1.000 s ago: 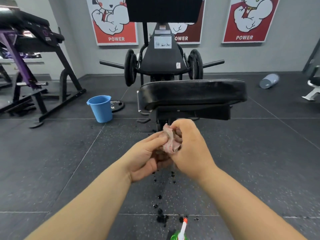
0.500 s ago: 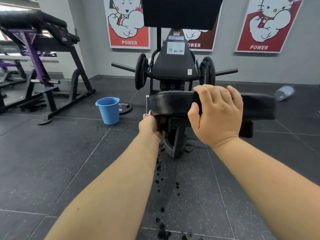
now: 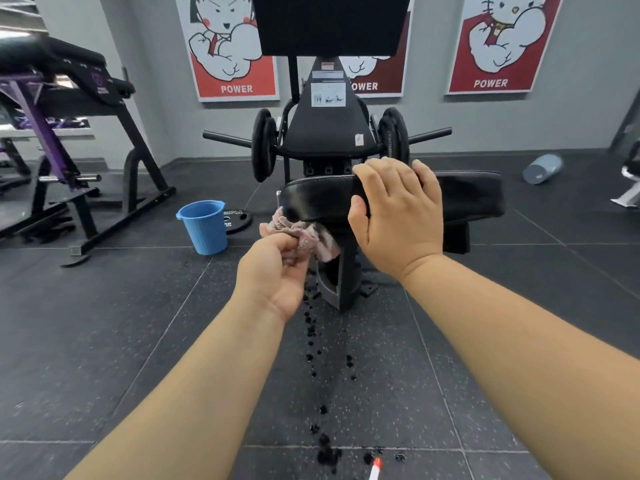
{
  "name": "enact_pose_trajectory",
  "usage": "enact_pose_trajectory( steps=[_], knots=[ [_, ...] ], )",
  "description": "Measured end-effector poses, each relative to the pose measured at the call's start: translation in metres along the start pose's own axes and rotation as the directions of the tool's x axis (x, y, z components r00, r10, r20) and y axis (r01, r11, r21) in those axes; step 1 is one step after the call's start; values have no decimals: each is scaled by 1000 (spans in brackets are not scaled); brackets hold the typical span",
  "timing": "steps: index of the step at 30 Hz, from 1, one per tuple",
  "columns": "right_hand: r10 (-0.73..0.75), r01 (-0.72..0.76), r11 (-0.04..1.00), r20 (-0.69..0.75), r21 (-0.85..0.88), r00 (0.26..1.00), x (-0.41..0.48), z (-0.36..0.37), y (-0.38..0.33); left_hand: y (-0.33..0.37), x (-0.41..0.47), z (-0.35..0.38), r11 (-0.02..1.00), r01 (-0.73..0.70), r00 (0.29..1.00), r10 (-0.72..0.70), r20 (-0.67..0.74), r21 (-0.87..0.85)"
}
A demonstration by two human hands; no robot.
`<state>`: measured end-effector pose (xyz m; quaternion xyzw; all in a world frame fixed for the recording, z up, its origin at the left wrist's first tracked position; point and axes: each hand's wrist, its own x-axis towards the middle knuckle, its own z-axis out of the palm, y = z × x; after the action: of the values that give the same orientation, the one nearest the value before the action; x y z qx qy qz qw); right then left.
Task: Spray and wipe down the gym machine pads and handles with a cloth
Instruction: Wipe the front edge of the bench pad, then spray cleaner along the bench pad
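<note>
The blue bucket's [image 3: 206, 227] inside is hard to see, the left grip [image 3: 273, 273] now pinches the cloth [image 3: 304, 234] out below the pad [image 3: 467, 199], and the right grip [image 3: 398, 216] still clasps that pad.

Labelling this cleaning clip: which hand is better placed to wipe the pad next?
Left. The left hand grips the pink cloth, bunched at the black pad's left end. The right hand holds the pad's top edge and has no cloth.
</note>
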<state>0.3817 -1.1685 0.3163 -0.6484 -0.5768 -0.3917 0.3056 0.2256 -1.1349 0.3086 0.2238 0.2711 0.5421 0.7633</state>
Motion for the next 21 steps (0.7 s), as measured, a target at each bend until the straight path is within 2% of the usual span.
enact_pose_trajectory(
  steps=[3,8,10,12,13,15,18,19,21],
  knots=[
    [20,-26,990,43,140,999,-13,-8,-1,-11,-11,-11,993,21,1000,-21,-6,112],
    [-3,-17,947,60,320,998,-95,-3,-9,-62,-11,-64,925,277,961,-267,-75,260],
    [23,-69,940,141,334,990,-136,10,-9,-89,-5,-91,881,338,941,-319,-111,332],
    [83,-182,936,316,300,945,-191,29,-6,-126,2,-125,805,382,924,-326,-200,453],
    [115,-249,929,428,274,897,-215,36,-5,-141,7,-140,762,394,919,-321,-229,514],
    [176,-389,903,668,183,723,-272,51,-5,-174,14,-171,663,437,899,-338,-279,608],
    [257,-535,845,888,-14,381,-352,72,-10,-217,22,-213,552,495,865,-385,-321,671],
    [269,-578,812,931,-81,248,-378,80,-13,-230,24,-227,529,509,857,-387,-340,679],
    [248,-633,756,968,-170,36,-419,92,-20,-247,24,-244,502,528,846,-383,-371,685]
  ],
)
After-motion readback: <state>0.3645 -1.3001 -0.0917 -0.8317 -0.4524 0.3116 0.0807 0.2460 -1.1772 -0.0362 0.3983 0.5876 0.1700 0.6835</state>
